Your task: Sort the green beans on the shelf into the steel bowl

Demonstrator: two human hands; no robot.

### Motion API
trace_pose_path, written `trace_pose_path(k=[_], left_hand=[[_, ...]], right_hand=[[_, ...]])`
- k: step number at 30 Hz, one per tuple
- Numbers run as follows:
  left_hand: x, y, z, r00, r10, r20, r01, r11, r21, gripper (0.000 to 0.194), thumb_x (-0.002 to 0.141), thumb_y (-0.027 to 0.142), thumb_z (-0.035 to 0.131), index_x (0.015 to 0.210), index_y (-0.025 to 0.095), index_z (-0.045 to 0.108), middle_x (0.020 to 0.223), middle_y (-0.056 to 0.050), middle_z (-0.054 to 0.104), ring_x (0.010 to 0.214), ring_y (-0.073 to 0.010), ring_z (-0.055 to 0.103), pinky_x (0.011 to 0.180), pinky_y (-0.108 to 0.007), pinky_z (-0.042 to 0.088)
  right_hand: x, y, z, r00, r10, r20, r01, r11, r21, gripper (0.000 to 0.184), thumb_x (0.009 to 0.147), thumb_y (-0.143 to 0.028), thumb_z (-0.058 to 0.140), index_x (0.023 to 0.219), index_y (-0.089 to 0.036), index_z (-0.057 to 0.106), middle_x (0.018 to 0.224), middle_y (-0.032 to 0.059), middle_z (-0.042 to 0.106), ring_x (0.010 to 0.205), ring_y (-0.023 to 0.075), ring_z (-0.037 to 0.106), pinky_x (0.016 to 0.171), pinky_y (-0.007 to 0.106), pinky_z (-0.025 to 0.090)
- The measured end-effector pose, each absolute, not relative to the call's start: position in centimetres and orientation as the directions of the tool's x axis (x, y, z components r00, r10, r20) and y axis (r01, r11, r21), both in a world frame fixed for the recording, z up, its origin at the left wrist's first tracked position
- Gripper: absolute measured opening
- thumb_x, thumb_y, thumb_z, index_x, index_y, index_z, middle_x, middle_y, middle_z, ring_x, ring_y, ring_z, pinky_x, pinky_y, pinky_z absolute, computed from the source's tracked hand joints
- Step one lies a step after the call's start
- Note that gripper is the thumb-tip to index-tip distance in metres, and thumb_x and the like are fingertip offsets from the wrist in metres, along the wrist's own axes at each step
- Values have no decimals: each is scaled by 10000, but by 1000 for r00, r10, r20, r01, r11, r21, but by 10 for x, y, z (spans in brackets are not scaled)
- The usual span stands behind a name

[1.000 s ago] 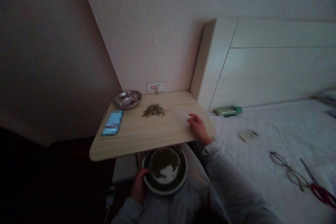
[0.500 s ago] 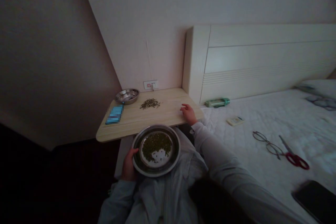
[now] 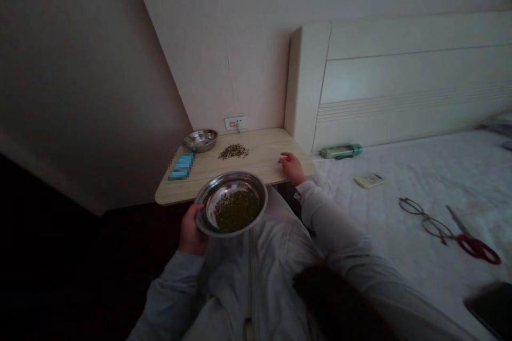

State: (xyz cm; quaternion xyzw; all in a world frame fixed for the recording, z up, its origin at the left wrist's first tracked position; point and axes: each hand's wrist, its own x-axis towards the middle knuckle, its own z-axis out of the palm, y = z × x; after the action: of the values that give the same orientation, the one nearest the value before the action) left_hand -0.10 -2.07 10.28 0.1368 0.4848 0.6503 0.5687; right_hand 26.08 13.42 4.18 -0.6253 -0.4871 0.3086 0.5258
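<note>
My left hand (image 3: 191,232) grips the left rim of a round steel bowl (image 3: 208,197) that holds a heap of small green beans (image 3: 236,209). The bowl is tilted and raised over my lap, its far edge over the front of the wooden bedside table (image 3: 208,170). My right hand (image 3: 293,166) rests on the table's right front corner with its fingers loosely curled and nothing visible in them. A small pile of the same beans (image 3: 233,151) lies in the middle of the table.
A smaller steel bowl (image 3: 200,139) and a blue phone (image 3: 181,165) sit on the table's left side, a wall socket (image 3: 234,123) behind. On the white bed to the right lie a green bottle (image 3: 341,151), a remote (image 3: 369,180), glasses (image 3: 424,218), red scissors (image 3: 474,245) and a dark phone (image 3: 492,306).
My left hand has lifted the bowl of beans from below the table's edge up to its front and tilted it. My right hand has stayed on the table's corner.
</note>
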Motion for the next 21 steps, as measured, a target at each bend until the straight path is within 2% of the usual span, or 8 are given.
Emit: trace_pose_path(k=[3,11,15,21], left_hand=[[3,-28,95,-208,862,-463,-585,270,765,287,717,142,435,483,126,599,442,-37,570,422,-122,509,412,-216,408],[11,-36,68,-214,841,-497,-590,294,752,268,694,117,475,441,138,561,394,-22,536,389,-98,480,392,-191,375],[8,-35,56,-179,814,-553,-605,352,714,243,697,134,462,485,142,581,408,-27,545,397,-124,504,408,-226,404],[7,-30,45,-100,777,-621,-622,439,649,207,669,147,465,513,150,601,432,-37,559,539,-189,602,519,-283,475]], right_hand=[[261,133,44,344,931,122,276,24,-961,304,858,-318,510,1108,-146,523,1083,70,564,913,171,574,772,375,497],[261,132,48,339,933,118,257,29,-966,299,858,-317,510,1102,-144,527,1076,69,567,904,168,577,763,368,501],[261,131,49,341,935,101,225,24,-974,298,860,-322,508,1097,-143,528,1068,67,569,899,167,578,759,367,502],[261,130,46,333,938,93,207,23,-978,270,863,-323,502,1052,-135,542,982,51,589,810,138,587,694,322,512]])
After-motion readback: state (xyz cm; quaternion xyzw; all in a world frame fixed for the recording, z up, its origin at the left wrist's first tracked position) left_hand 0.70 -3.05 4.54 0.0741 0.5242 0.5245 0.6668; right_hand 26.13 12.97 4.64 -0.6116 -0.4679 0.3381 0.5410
